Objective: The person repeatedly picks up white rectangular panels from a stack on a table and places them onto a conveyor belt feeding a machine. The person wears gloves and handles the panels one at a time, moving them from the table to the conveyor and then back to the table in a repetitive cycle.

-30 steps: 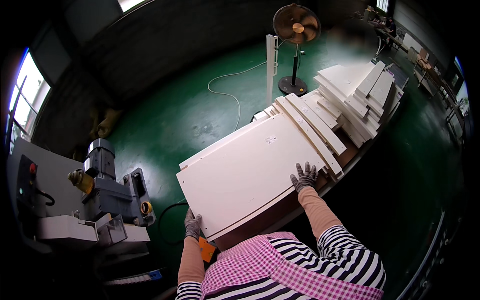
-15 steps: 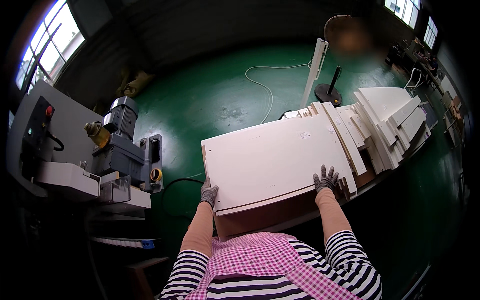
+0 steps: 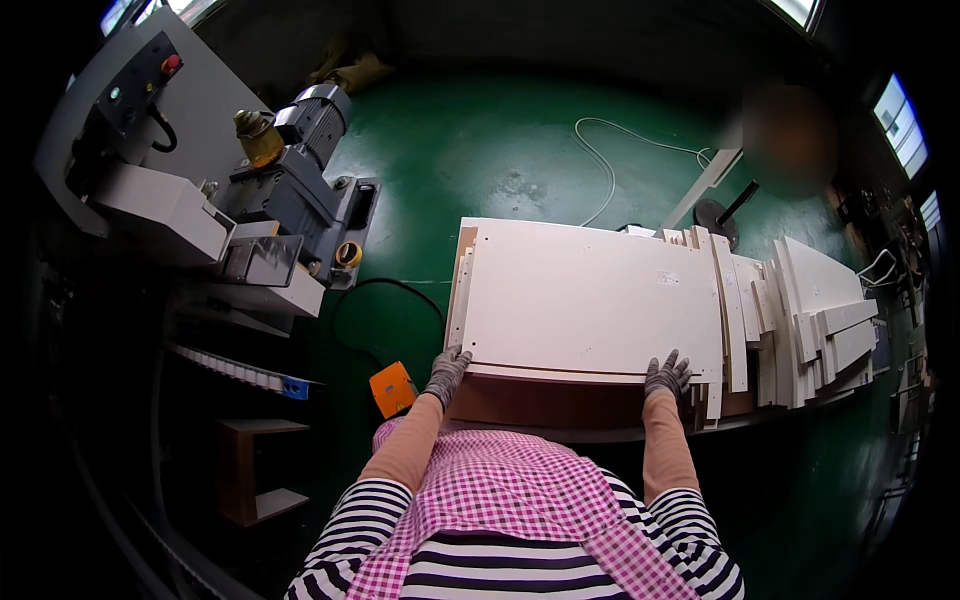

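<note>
A wide white panel (image 3: 590,295) lies on top of a stack in front of me, with small holes near its left edge and a label towards its right. My left hand (image 3: 447,373), in a grey glove, is closed about the panel's near left corner; its lower fingers are partly hidden. At the near edge, towards the right, my right hand (image 3: 667,375) lies with its gloved fingers spread on the panel's top. Under the panel's left side, further boards (image 3: 462,285) stick out. Below the near edge shows a brown side (image 3: 540,402).
Narrow white boards (image 3: 735,320) and tilted white panels (image 3: 820,290) stand to the right. On the left is a machine with a grey motor (image 3: 315,125) and a red button (image 3: 171,64). An orange box (image 3: 392,388) sits on the floor near my left arm, beside a black cable (image 3: 395,283).
My view has swung left and down, bringing the orange box into sight. The top panel now lies straighter, with boards showing beyond its left edge. Both hands remain on it.
</note>
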Tool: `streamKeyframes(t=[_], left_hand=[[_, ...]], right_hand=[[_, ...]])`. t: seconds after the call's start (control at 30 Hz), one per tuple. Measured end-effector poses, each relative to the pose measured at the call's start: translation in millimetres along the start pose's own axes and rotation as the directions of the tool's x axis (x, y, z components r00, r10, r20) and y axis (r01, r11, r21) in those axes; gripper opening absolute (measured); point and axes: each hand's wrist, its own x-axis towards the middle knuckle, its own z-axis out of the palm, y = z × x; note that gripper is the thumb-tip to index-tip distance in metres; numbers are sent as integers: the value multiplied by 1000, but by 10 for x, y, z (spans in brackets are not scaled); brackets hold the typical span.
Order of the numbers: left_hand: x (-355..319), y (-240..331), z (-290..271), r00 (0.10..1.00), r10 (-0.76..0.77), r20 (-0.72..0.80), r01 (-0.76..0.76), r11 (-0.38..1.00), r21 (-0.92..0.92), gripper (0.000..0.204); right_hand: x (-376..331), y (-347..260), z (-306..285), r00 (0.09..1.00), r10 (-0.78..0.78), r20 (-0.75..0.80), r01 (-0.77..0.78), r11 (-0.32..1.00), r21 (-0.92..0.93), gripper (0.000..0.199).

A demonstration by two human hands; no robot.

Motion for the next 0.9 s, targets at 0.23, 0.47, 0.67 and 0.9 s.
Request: streamKeyframes(t=[0.23, 0.47, 0.67, 0.9], left_hand=[[-378, 226, -86, 976, -187, 116, 209, 951, -227, 33], [-317, 131, -41, 992, -111, 51, 122, 950, -288, 34], [-281, 39, -11, 998, -56, 30, 62, 965, -255, 34], [-301, 52, -23, 995, -89, 47, 98, 961, -257, 35]], right_hand=[[-1036, -685, 404, 963, -269, -29, 267, 961, -70, 74], [-1517, -1026, 390, 919, -392, 42, 395, 910, -127, 79], [-1520, -1004, 405, 923, -382, 48, 385, 911, -148, 80], [-1546, -1027, 400, 923, -381, 60, 386, 910, -151, 80]])
